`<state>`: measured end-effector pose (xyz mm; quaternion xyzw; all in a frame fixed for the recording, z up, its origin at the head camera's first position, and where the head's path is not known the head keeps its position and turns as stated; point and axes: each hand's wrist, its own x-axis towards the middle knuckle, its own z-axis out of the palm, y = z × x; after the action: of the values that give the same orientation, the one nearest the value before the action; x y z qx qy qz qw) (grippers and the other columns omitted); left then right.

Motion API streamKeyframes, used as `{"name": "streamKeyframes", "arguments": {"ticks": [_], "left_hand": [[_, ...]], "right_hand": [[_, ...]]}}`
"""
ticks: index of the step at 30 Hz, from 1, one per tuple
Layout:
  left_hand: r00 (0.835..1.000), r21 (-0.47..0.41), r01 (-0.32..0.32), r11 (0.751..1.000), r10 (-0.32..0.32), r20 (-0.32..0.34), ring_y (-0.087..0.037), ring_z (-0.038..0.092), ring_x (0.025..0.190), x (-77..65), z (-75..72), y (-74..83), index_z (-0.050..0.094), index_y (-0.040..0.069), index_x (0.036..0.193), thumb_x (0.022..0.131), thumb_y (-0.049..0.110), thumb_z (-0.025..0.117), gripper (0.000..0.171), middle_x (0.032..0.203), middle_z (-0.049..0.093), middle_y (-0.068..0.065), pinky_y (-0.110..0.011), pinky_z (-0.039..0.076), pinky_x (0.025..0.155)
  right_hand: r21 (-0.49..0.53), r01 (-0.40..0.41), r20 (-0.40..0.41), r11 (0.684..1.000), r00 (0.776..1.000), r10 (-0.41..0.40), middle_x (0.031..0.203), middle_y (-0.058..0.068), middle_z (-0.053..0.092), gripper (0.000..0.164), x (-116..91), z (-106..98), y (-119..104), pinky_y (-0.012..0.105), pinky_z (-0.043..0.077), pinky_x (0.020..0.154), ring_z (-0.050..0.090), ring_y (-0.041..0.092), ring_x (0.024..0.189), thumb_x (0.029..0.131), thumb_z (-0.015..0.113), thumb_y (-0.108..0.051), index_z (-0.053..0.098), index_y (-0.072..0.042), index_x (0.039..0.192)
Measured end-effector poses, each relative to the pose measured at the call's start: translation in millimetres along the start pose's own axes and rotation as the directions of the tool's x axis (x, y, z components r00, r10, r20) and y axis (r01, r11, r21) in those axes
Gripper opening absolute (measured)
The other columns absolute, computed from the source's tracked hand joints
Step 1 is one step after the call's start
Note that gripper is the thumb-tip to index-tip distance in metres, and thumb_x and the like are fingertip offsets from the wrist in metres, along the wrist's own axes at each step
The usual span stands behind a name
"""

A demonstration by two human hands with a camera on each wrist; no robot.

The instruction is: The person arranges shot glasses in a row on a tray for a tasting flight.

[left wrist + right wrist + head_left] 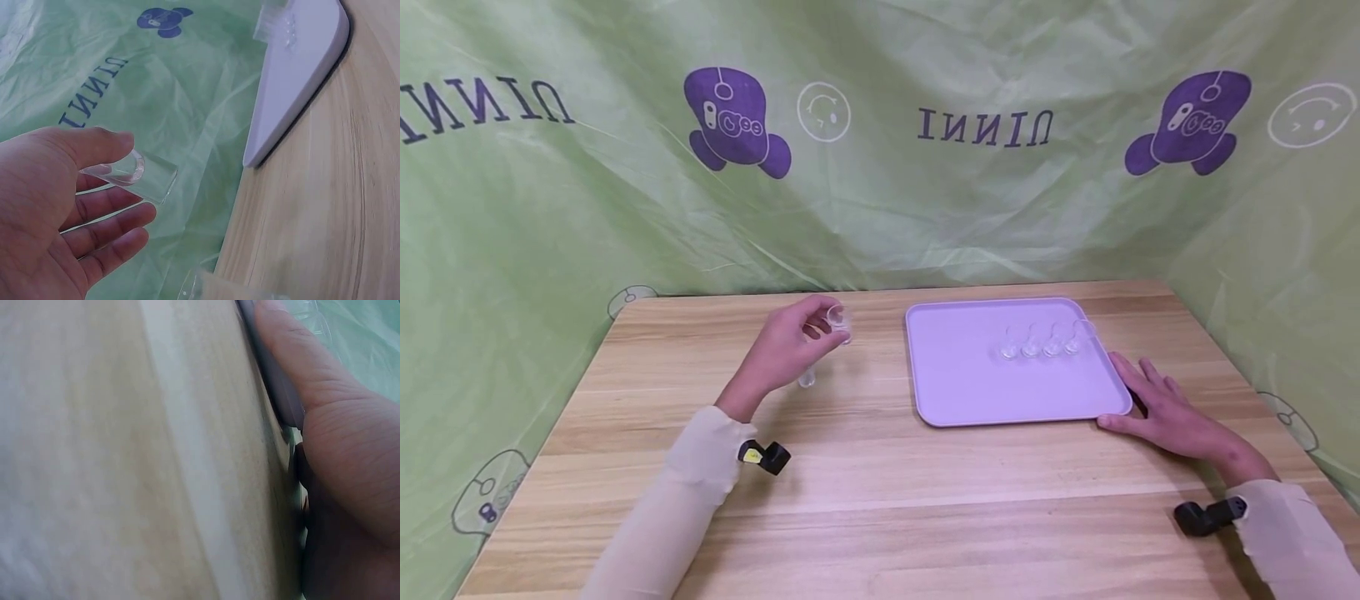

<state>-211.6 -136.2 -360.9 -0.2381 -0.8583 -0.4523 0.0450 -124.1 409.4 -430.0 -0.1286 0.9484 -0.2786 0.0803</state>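
Note:
My left hand (pixel 786 346) pinches a small clear shot glass (pixel 841 323) above the table, left of the tray. In the left wrist view the thumb and index finger hold this glass (pixel 156 178) tilted, while the other fingers are loosely bent. Another clear glass (pixel 807 378) stands on the table below that hand, partly hidden by it. Several similar clear glasses (pixel 1031 347) stand in a row on the lilac tray (pixel 958 371). At the tray's near right corner rests my right hand (pixel 1176 423), fingers spread, with the thumb along the front edge.
The light wooden table (pixel 880 517) ends at a green printed curtain (pixel 865 208) behind, with more curtain at both sides. Bare wood lies between the left hand and the tray. A black wrist camera (pixel 767 457) sits on the left sleeve, another (pixel 1206 517) on the right.

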Motion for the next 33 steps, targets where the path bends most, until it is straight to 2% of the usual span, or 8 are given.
{"name": "streamKeyframes", "arguments": {"ticks": [8,16,24,33], "left_hand": [[0.998,-0.009,-0.023,1.0,0.023,0.054,-0.017,0.068,0.089,8.0,20.7,3.8,0.067,0.002,0.122,0.093,0.018,0.079,0.035,0.101,0.071,-0.004,-0.033,0.058,0.079],[0.997,-0.036,-0.026,0.999,0.029,0.074,-0.016,0.068,0.089,18.0,38.6,9.1,0.068,0.004,0.121,0.093,0.019,0.079,0.033,0.101,0.07,-0.002,-0.031,0.058,0.079],[0.991,-0.065,-0.054,0.996,0.062,0.122,-0.016,0.068,0.09,29.1,57.7,13.2,0.068,0.002,0.121,0.094,0.017,0.078,0.033,0.1,0.069,-0.003,-0.028,0.058,0.079],[0.985,-0.088,-0.06,0.994,0.073,0.157,-0.016,0.067,0.09,33.9,78.0,14.0,0.068,0.002,0.119,0.093,0.014,0.078,0.03,0.103,0.07,-0.004,-0.026,0.057,0.078]], "right_hand": [[-0.016,0.004,-0.003,1.0,1.0,-0.004,0.165,0.032,0.007,0.1,0,1,2,0.067,-0.018,0.114,-0.013,0.058,0.147,0.098,0.07,-0.034,0.0,-0.009,0.165],[-0.002,0.0,0.009,1.0,1.0,0.0,0.165,0.032,0.006,0.1,0,0,1,0.067,-0.019,0.113,-0.015,0.057,0.147,0.098,0.069,-0.034,-0.001,-0.009,0.165],[0.01,0.001,0.006,1.0,1.0,-0.001,0.166,0.031,0.004,0.1,0,-3,1,0.066,-0.021,0.112,-0.017,0.056,0.147,0.099,0.069,-0.034,-0.001,-0.01,0.165],[0.002,0.002,0.004,1.0,1.0,-0.002,0.166,0.031,0.005,0.1,0,-1,0,0.067,-0.02,0.113,-0.015,0.058,0.147,0.098,0.069,-0.035,-0.001,-0.009,0.165]]}}
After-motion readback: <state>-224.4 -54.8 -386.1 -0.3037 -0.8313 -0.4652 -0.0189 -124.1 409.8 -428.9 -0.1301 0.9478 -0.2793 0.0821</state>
